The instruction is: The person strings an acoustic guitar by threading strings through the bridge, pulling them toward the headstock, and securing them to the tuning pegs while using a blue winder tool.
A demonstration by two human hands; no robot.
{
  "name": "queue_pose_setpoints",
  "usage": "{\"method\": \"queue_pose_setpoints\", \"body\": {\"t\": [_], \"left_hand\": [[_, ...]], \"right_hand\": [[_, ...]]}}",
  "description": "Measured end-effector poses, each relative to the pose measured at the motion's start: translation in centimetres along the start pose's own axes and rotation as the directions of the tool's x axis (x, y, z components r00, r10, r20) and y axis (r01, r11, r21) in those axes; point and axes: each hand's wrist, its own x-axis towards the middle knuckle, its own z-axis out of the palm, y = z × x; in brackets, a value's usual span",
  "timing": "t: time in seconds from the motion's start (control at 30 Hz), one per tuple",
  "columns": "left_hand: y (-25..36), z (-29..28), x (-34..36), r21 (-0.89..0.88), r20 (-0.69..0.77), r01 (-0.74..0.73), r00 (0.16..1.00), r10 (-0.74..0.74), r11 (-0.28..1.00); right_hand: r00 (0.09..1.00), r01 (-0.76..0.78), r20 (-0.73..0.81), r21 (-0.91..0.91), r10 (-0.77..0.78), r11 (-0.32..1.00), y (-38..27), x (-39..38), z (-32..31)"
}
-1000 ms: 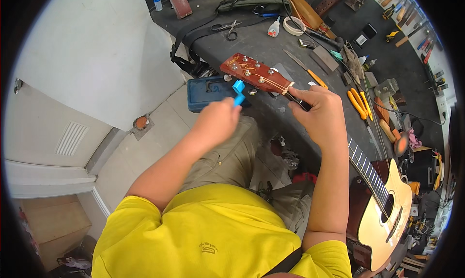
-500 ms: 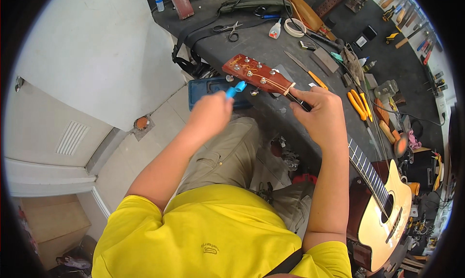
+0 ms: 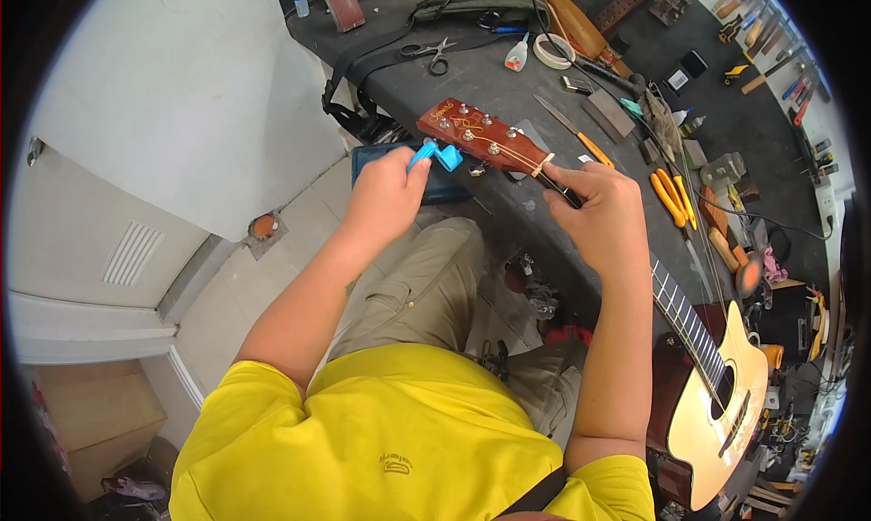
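Note:
An acoustic guitar [image 3: 737, 389] with a pale top lies along the bench at the right, its reddish-brown headstock [image 3: 442, 114] pointing to the upper left. My left hand [image 3: 386, 194] is closed around a light-blue string winder [image 3: 445, 156], whose head is at the tuning pegs on the headstock's near edge. My right hand [image 3: 601, 208] grips the guitar neck just below the nut, thumb and finger near the strings; its other fingers are partly hidden. Two strings run over the headstock to the posts.
On the dark bench [image 3: 490, 90] lie scissors [image 3: 430, 54], a small glue bottle [image 3: 516, 54], a tape roll [image 3: 553, 52], a file with an orange handle [image 3: 594, 149] and yellow-handled pliers [image 3: 669, 197]. A blue bin [image 3: 363, 169] stands on the floor below the headstock.
My left hand and the string winder have swung a little left and up around the peg. My right hand and the guitar stay in place.

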Motion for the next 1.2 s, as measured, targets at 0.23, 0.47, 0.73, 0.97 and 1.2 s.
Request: {"method": "queue_pose_setpoints", "body": {"t": [0.23, 0.47, 0.73, 0.97, 1.2], "left_hand": [[0.5, 0.0, 0.1, -0.028, 0.093, 0.044, 0.995, -0.041, 0.999], [-0.5, 1.3, -1.1, 0.270, 0.201, 0.026, 0.976, -0.082, 0.962], [-0.5, 2.2, -1.8, 0.190, 0.182, -0.051, 0.983, 0.016, 0.980], [-2.1, 1.6, -0.9, 0.103, 0.046, 0.074, 0.996, -0.079, 0.992], [-0.7, -0.1, 0.3, -0.070, 0.012, 0.143, 0.990, -0.143, 0.987]], "right_hand": [[0.999, -0.026, 0.022, -0.002, 0.026, 1.000, -0.4, -0.1, 0.0], [0.999, -0.028, 0.022, 0.014, 0.028, 1.000, -0.3, 0.0, 0.1], [1.000, -0.005, 0.014, 0.009, 0.005, 1.000, -0.1, -0.1, 0.1], [1.000, 0.015, 0.018, 0.012, -0.015, 1.000, -0.3, 0.1, 0.3], [0.999, 0.007, 0.038, 0.004, -0.007, 1.000, 0.0, 0.2, 0.3]]}}
